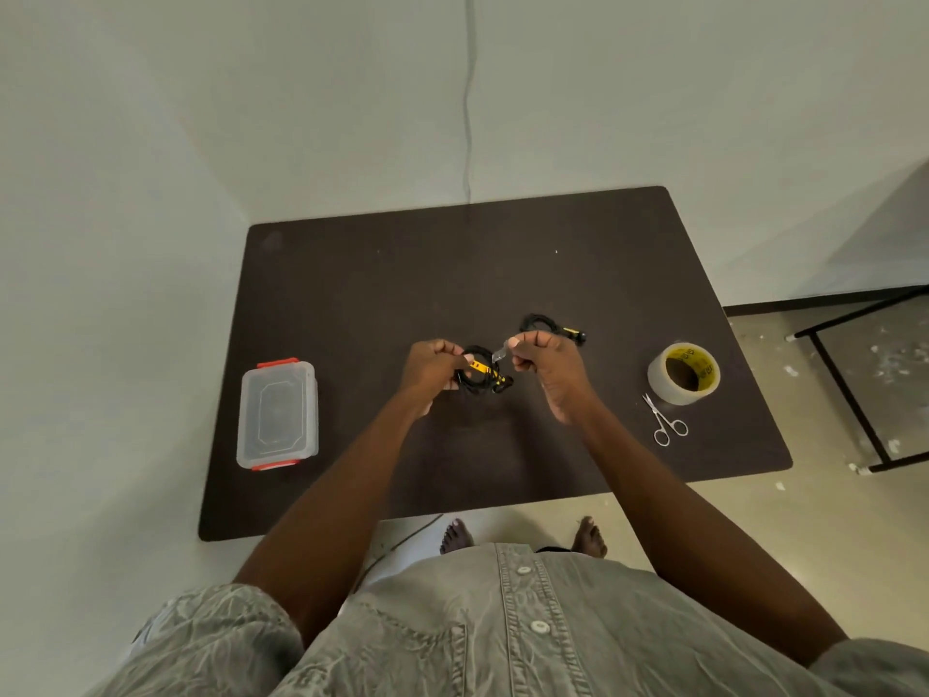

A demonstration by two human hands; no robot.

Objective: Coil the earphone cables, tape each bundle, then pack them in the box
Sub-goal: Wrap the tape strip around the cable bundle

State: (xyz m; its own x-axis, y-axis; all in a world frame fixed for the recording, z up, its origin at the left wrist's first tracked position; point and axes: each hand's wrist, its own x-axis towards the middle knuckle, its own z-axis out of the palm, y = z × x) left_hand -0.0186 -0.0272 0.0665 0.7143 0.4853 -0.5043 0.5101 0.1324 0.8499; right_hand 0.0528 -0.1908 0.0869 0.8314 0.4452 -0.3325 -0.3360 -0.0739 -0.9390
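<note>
My left hand (433, 370) grips a coiled black earphone cable with yellow parts (481, 378) above the middle of the dark table (352, 304). A short strip of clear tape (499, 353) is pinched in my right hand (548, 367) and held against the top of that coil. Behind my right hand a second black coiled cable (545, 325) lies on the table, its yellow-marked end pointing right. The clear plastic box with red clips (277, 414) stands at the table's left side with its lid on.
A roll of clear tape with a yellow core (682, 373) sits at the table's right side, small scissors (664, 422) just in front of it. A black metal frame (854, 384) stands on the floor to the right. Walls close off the table's left and far sides.
</note>
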